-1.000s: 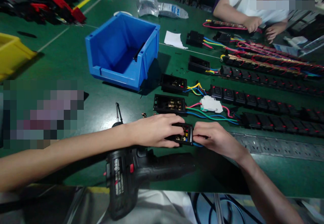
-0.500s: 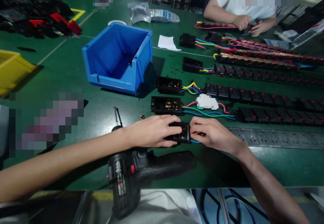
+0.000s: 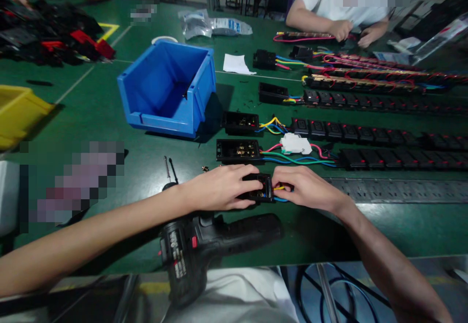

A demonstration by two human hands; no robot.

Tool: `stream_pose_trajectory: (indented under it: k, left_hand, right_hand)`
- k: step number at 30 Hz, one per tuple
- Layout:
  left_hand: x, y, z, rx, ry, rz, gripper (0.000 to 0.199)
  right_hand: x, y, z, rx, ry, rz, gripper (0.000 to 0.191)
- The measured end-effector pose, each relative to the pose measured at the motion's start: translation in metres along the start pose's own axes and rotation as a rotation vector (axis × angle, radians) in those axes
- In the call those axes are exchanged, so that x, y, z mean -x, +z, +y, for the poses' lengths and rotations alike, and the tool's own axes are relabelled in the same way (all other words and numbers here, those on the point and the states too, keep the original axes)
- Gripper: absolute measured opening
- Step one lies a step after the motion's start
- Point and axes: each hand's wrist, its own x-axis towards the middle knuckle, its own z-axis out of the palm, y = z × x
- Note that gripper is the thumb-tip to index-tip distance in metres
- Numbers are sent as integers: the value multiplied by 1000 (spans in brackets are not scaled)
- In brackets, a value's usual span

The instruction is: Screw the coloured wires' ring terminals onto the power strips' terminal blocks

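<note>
A small black housing (image 3: 268, 187) lies near the front of the green table, with yellow and blue wires leaving its right end. My left hand (image 3: 234, 186) grips it from the left, fingers over its top and sides. At the housing's right end, my right hand (image 3: 303, 186) is closed, its fingertips pinching beside the yellow wire (image 3: 280, 187). Just in front of my hands lies a black power screwdriver (image 3: 219, 240), its bit pointing away. Behind them sits another open black housing (image 3: 238, 151) with brass parts inside, wired to a white connector (image 3: 295, 143).
A blue bin (image 3: 166, 89) stands behind my left forearm, with a yellow bin (image 3: 22, 113) at the far left. Rows of black socket strips (image 3: 351, 130) extend right. Across the table, a person's hands (image 3: 341, 30) work on a strip. Black and red parts (image 3: 47, 35) are piled back left.
The view has shifted slightly. My right fingers have drawn closer together, and more of the yellow wire shows. At the back left, another person's arm has come further into view.
</note>
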Motion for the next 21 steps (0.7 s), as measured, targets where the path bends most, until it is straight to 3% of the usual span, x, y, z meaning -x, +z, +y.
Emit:
stream_pose_trajectory:
  k: [4, 10, 21]
  left_hand:
    - [1, -2, 0, 67, -29, 8, 37]
    - [1, -5, 1, 141, -41, 18, 32]
    - [1, -3, 1, 72, -25, 27, 29]
  right_hand:
    - [5, 6, -4, 86, 4, 37, 11]
    - [15, 21, -8, 215, -23, 189, 22]
    - [14, 18, -6, 149, -66, 184, 23]
